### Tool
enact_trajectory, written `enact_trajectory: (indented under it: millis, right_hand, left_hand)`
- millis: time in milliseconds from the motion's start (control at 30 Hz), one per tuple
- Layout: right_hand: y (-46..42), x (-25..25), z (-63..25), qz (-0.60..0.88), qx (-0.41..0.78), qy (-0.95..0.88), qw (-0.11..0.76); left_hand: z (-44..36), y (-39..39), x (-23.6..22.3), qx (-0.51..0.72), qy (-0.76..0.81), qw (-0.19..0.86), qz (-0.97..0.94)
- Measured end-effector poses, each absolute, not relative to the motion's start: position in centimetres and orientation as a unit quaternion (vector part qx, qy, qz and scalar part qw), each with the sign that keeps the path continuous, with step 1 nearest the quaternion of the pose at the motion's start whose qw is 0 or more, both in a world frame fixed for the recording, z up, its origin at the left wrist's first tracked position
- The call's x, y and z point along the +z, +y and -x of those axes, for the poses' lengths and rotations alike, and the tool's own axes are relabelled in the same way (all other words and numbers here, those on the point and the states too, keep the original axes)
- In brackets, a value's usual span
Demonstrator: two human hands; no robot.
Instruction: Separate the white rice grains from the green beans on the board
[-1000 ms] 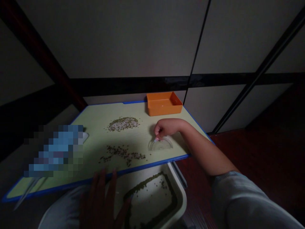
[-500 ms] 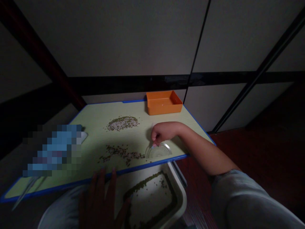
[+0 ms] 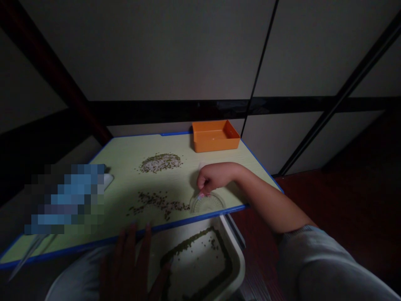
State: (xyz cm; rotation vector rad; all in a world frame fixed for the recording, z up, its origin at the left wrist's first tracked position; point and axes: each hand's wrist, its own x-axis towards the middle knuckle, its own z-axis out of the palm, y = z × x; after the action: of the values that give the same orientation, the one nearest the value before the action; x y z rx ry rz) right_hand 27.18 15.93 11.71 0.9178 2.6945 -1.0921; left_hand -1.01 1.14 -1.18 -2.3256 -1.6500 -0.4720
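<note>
My right hand [image 3: 213, 177] rests on the pale green table [image 3: 125, 159] and pinches a clear semicircular plastic piece [image 3: 207, 202] near the table's front edge. Just left of it lies a loose scatter of small green beans [image 3: 158, 202]. A denser pile of beans mixed with white grains [image 3: 161, 162] sits further back. My left hand [image 3: 128, 263] lies spread and flat on a white tray [image 3: 239, 257] below the table edge. That tray holds green beans [image 3: 197, 242] along its sides.
An orange rectangular box [image 3: 215, 135] stands at the table's back right corner. A blurred blue patch covers the table's left side, with a thin pale tool [image 3: 29, 250] at the front left. Grey wall panels rise behind; dark floor lies to the right.
My right hand has drawn the clear plastic piece toward the table's front edge and slightly left, closer to the scattered beans. My left hand stays on the tray.
</note>
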Motion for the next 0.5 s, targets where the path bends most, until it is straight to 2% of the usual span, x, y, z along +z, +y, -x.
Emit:
enact_trajectory:
  millis: [500]
  right_hand:
    - [15.87,12.12,-27.42,-0.358,-0.27,0.893,0.033]
  left_hand:
    - [1.45,1.41,-1.64,-0.176,-0.56,0.138,0.798]
